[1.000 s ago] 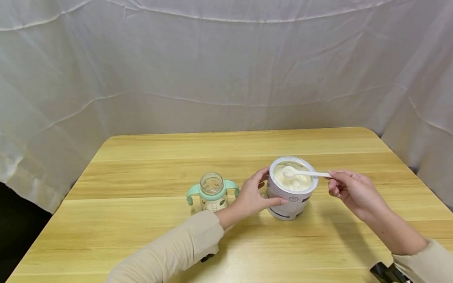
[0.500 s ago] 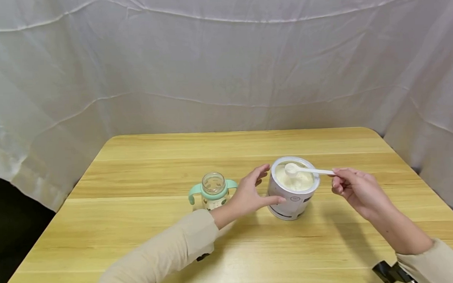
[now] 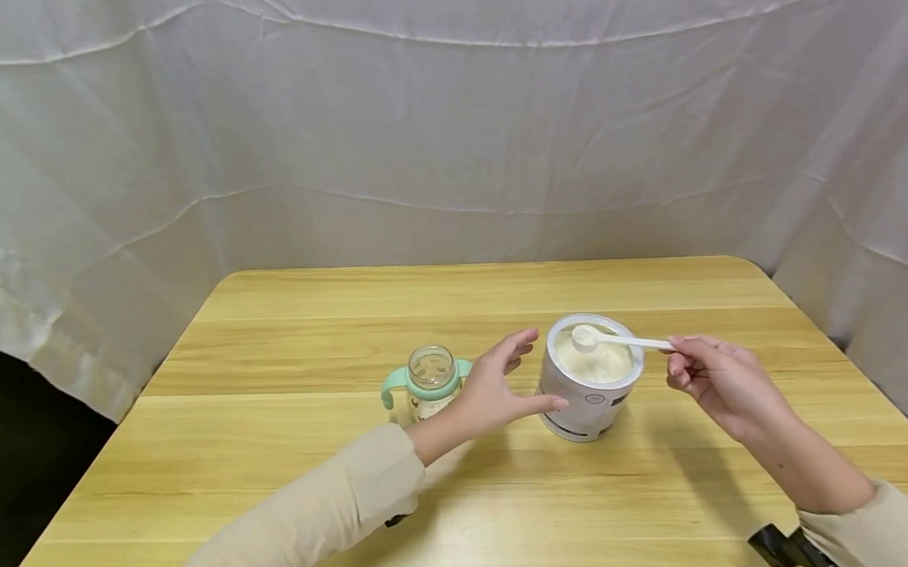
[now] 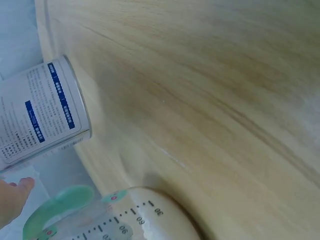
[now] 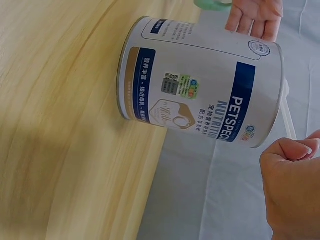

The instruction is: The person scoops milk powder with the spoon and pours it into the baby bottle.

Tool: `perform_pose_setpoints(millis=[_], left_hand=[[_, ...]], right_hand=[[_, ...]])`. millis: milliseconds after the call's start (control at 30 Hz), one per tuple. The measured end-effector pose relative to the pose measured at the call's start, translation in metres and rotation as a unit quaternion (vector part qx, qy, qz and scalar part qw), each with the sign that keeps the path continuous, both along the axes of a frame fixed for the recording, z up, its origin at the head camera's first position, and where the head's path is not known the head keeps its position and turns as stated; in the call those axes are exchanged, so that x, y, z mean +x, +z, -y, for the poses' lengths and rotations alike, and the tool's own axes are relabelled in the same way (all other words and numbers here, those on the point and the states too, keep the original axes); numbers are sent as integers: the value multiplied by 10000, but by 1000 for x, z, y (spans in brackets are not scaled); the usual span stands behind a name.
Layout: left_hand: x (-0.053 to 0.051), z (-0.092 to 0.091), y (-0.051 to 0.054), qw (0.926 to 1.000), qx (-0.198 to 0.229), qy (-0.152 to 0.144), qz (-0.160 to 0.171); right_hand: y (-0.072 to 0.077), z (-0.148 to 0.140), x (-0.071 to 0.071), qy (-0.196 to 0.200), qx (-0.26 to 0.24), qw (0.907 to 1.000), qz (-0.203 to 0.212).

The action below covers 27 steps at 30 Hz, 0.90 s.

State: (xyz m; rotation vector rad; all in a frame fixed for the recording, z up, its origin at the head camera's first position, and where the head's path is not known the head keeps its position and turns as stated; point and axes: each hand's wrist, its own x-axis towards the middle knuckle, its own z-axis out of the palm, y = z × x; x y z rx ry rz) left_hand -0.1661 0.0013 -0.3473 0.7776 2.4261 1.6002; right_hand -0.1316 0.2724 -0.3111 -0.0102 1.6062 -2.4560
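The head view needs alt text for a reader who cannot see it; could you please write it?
A person's right hand holds a white scoop at the top of an open tin of pale powder, with the left hand open beside it. A clear bottle with green handles stands left of the tin on a wooden table, before a pale curtain.

place: curtained-off workspace | signs: pale drapes (image 3: 449, 133) behind, beside wood-grain table (image 3: 313, 338)

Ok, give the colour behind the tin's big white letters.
Dark blue; the block on the tin shows best in the right wrist view.
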Motion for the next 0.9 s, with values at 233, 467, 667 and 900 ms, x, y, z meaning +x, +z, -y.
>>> perform_pose_setpoints(millis=[233, 467, 667, 900], left_hand=[[2, 10, 8, 9999, -25, -118, -32], [6, 23, 18, 9993, -29, -325, -156], [8, 36, 23, 9990, 94, -328, -289], [10, 52, 28, 9982, 217, -354, -440]], right_hand=[[3, 2, 1, 86, 0, 10000, -23], [4, 5, 2, 121, -24, 9999, -76], [5, 10, 2, 106, -5, 9999, -52], [6, 13, 3, 82, -29, 10000, -18]])
